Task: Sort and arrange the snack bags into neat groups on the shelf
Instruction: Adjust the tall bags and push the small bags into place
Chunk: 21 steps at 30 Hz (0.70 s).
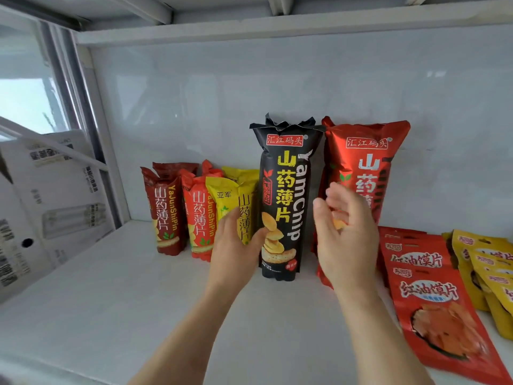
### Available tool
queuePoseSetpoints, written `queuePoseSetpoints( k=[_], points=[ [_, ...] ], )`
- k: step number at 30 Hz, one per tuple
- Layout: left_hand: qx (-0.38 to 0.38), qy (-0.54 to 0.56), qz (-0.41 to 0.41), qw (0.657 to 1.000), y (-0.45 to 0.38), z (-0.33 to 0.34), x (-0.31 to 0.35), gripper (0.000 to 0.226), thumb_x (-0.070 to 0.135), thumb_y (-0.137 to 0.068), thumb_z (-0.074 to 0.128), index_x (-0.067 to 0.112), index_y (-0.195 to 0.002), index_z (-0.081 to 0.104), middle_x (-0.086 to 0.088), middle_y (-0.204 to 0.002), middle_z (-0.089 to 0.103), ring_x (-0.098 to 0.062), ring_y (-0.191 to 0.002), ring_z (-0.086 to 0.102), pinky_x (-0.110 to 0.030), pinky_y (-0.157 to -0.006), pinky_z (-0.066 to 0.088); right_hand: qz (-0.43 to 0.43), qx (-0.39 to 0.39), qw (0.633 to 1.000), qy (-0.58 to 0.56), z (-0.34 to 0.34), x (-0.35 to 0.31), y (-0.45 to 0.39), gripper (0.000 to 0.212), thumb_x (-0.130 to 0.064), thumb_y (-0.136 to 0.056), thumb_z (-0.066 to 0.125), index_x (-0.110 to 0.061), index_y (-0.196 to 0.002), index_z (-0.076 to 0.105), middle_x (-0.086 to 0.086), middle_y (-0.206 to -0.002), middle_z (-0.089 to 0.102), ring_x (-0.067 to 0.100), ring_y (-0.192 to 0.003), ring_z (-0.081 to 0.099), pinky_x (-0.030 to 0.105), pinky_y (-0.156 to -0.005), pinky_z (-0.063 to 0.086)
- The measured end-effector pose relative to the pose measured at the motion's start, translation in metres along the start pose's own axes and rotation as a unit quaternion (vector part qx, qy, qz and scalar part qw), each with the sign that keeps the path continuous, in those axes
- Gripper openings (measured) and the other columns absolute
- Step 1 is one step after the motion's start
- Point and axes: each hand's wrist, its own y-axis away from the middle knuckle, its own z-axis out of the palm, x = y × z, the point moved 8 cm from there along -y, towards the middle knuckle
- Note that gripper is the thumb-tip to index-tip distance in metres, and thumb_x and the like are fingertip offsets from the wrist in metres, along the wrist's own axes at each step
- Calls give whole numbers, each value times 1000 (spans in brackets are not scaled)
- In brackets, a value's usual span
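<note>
- My left hand rests relaxed-fingered against the tall black bag, thumb touching its lower front.
- My right hand hangs loose just right of it, holding nothing.
- The black bag stands upright on the white shelf, a red bag beside it.

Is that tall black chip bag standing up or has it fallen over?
Standing upright. The black chip bag rests on its bottom edge on the shelf, crimped top pointing up, with the left hand touching its lower side.
</note>
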Motion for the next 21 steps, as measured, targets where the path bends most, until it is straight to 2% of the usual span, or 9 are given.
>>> queuePoseSetpoints(
  k=[3,5,7,9,12,15,18,21],
  points=[
    [42,-22,-7,999,-2,-25,-29,62,32,-94,68,17,-149,42,2,-146,46,-18,-137,42,-25,-104,32,23,-105,993,-40,57,-2,32,31,-34,-95,61,-21,-123,62,-10,-112,66,1,-103,62,25,-87,54],
    [69,-6,-29,997,-9,-44,-50,59,28,-94,68,15,-147,45,-1,-145,46,-20,-136,42,-27,-106,33,65,-162,983,-52,95,5,50,37,-36,-94,62,-24,-129,59,-11,-118,65,0,-108,60,28,-94,52],
    [69,24,-59,996,-21,-58,-78,61,38,-90,68,17,-144,48,-2,-142,50,-22,-132,46,-37,-112,38,103,-202,973,-45,129,14,66,52,-39,-93,63,-24,-140,49,-9,-132,58,2,-122,54,32,-103,48],
    [39,36,-89,995,-32,-65,-110,72,55,-82,63,21,-143,46,3,-140,54,-22,-130,52,-46,-110,44,131,-220,966,-22,157,24,79,67,-45,-91,63,-24,-149,36,-6,-146,46,7,-135,42,37,-111,41],
    [-48,20,-108,993,-43,-67,-142,77,50,-88,69,21,-151,36,10,-142,52,-18,-132,51,-39,-107,44,158,-196,968,16,182,28,87,85,-46,-88,67,-20,-154,22,0,-156,32,14,-143,30,33,-118,28],
    [-113,19,-90,989,-55,-63,-158,79,53,-82,73,27,-147,37,11,-141,56,-15,-127,56,-40,-104,47,164,-142,975,40,196,23,78,97,-46,-84,71,-16,-156,14,3,-160,23,16,-148,20,31,-120,20],
    [-138,27,-87,986,-64,-58,-168,93,58,-71,70,28,-150,30,7,-145,53,-16,-129,55,-44,-107,48,179,-101,977,49,208,21,66,102,-45,-83,72,-17,-157,7,2,-163,18,16,-149,17,36,-122,19],
    [-154,27,-99,983,-69,-48,-175,106,57,-67,77,28,-154,22,4,-147,49,-20,-133,51,-48,-108,47,193,-74,976,62,214,24,59,102,-47,-84,70,-19,-157,4,1,-163,19,17,-149,22,41,-120,24]
  ],
)
